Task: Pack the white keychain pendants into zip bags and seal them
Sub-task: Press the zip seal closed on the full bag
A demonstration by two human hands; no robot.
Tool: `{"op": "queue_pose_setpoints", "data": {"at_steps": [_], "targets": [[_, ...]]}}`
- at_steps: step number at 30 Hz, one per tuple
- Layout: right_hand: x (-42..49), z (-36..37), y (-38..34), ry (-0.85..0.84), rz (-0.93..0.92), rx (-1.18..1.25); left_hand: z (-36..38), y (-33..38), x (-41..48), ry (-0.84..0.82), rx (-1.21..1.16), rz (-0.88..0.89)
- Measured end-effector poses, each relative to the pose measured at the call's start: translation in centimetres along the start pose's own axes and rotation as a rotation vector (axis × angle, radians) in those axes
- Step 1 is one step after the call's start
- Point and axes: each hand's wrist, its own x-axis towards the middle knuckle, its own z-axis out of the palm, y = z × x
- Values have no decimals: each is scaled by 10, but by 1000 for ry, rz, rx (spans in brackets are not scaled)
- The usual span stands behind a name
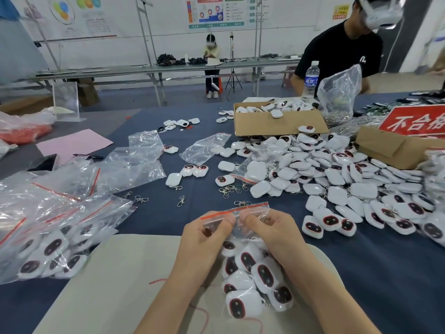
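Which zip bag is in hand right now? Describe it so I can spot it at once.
Start at the pale board on the near edge of the blue table. Above it the left hand and right hand pinch the red-striped top of one zip bag full of pendants. Unlike the filled bags lying to the left, it alone is held.

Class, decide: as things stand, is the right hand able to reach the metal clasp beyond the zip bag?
Likely not yet: nothing blocks the metal clasp, but the right hand is busy pinching the zip bag.
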Motion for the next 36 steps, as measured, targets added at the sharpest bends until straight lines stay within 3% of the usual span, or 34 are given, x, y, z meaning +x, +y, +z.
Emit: {"op": "queue_pose_setpoints", "data": {"at_steps": [10, 16, 26, 36], "targets": [[4, 1, 4, 25, 46, -54, 1, -3, 0, 60, 20, 23], [2, -1, 5, 31, 55, 121, -1, -3, 2, 108, 11, 14], [2, 2, 4, 85, 20, 91, -1, -4, 1, 91, 31, 20], [3, 1, 6, 112, 61, 244, 0, -4, 3, 124, 50, 24]]}}
